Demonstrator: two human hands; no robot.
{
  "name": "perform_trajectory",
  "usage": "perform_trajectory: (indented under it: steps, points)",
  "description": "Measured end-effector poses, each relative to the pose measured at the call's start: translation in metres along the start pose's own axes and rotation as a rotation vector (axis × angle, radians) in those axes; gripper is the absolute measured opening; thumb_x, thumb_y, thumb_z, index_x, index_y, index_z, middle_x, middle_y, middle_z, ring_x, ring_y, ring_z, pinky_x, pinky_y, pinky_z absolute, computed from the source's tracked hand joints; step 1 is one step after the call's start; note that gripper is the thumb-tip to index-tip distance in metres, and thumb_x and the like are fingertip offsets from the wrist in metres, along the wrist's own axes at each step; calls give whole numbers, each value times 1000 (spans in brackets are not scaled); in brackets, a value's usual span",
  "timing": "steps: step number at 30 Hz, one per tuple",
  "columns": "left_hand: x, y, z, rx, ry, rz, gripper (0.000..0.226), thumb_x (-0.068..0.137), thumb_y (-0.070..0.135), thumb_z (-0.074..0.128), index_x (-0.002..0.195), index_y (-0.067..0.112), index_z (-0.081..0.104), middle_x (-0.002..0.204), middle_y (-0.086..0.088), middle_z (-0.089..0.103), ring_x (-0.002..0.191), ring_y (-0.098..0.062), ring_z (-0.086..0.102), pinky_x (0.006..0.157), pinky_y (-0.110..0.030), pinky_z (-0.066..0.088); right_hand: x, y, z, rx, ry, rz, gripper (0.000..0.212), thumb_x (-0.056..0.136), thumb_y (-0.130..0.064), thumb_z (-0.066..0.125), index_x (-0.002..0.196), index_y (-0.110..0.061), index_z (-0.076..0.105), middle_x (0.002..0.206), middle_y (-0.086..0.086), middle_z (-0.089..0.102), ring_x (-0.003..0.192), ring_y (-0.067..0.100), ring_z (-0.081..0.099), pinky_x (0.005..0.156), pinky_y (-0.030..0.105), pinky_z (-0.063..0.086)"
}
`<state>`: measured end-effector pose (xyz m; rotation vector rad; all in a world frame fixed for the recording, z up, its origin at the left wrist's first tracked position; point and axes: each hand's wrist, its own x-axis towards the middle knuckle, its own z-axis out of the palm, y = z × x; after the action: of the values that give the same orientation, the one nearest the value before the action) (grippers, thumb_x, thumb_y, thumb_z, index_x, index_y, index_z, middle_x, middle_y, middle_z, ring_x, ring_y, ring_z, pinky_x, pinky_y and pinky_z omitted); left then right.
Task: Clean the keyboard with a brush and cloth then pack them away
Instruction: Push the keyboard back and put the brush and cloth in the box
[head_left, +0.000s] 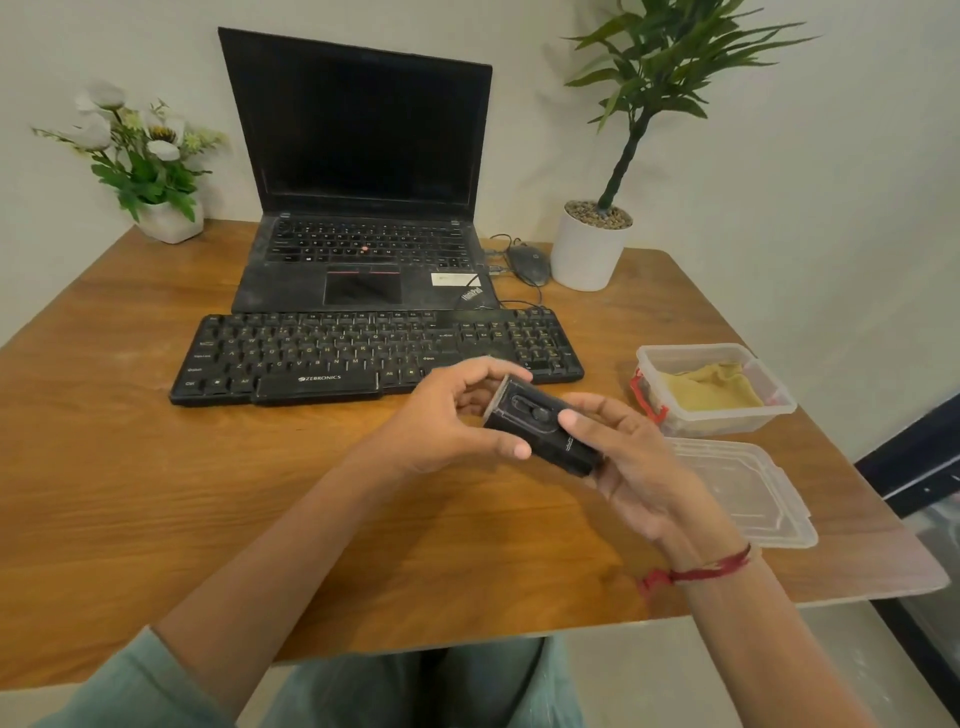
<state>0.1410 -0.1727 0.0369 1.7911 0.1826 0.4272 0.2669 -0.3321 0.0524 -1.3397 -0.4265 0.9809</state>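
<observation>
A black Zebronics keyboard (374, 353) lies on the wooden table (208, 493) in front of a laptop. Just in front of its right end both hands hold a black block-shaped brush tool (540, 423) with a slider on its top face; no bristles show. My left hand (447, 415) grips its far end with fingers and thumb curled round it. My right hand (623, 457) cups its near end, thumb on top. A yellow cloth (711, 387) lies inside an open clear plastic box (779, 402) to the right.
The box's clear lid (748, 488) lies flat near the table's right edge. An open black laptop (363, 208), a wired mouse (530, 262), a white potted plant (589, 249) and a flower pot (166, 218) stand along the back by the wall.
</observation>
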Motion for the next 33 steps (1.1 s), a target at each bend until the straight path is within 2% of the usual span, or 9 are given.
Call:
perform_trajectory:
  steps: [5,9,12,16,21,24,26,28,33]
  points:
    - [30,14,20,340,63,25,56,65,37,85,115,34,60,109,18,66,103,3,59,96,-23,46,12,-20,-33,-34,224,-211,88,22,-46,93,99,-12,65,99,11,70,84,19,70,65,25,58]
    - [55,24,51,522,186,35,50,67,54,77,110,35,62,108,19,64,105,-3,54,98,-35,41,10,-41,-58,-80,294,-256,49,62,-27,80,105,-11,62,115,19,65,104,30,65,88,40,55]
    - [80,29,74,611,274,79,51,66,64,73,107,36,64,104,14,59,105,-9,47,95,-39,33,15,-55,-85,-299,420,-331,16,89,-14,63,104,-16,61,102,8,67,90,16,66,76,29,53]
    - [117,34,104,739,257,50,50,66,66,69,105,35,64,102,10,56,105,-15,45,89,-40,31,32,-71,-120,-499,563,-369,16,92,-13,58,104,-12,67,91,2,67,82,11,61,67,18,52]
    - [153,33,131,806,204,29,51,62,62,71,99,31,58,98,10,58,99,-16,49,77,-37,27,48,-74,-154,-748,650,-298,28,80,-37,54,95,-21,71,95,4,69,97,25,64,91,48,52]
    - [164,31,142,917,174,-12,52,61,66,69,96,28,59,95,7,60,101,-18,49,83,-40,30,53,-72,-161,-872,643,-281,33,84,-36,51,105,-16,68,98,7,68,94,24,61,86,40,51]
    - [169,29,148,1032,122,-55,55,63,66,70,101,27,62,118,-2,57,122,-26,41,98,-51,26,57,-69,-164,-1024,626,-275,33,94,-29,48,119,-11,61,103,9,65,90,21,56,76,29,42]
    - [173,28,151,1117,62,-100,56,65,62,72,108,26,65,150,-7,32,144,-35,10,108,-67,3,59,-64,-166,-1155,628,-277,35,97,-25,44,127,-10,55,106,11,64,87,18,52,69,24,38]
    - [180,22,156,1146,-23,-197,67,63,63,74,114,21,63,158,-11,15,145,-37,-12,104,-71,-11,62,-52,-169,-1313,626,-330,26,95,-17,41,101,-7,64,88,11,65,67,16,52,51,17,32]
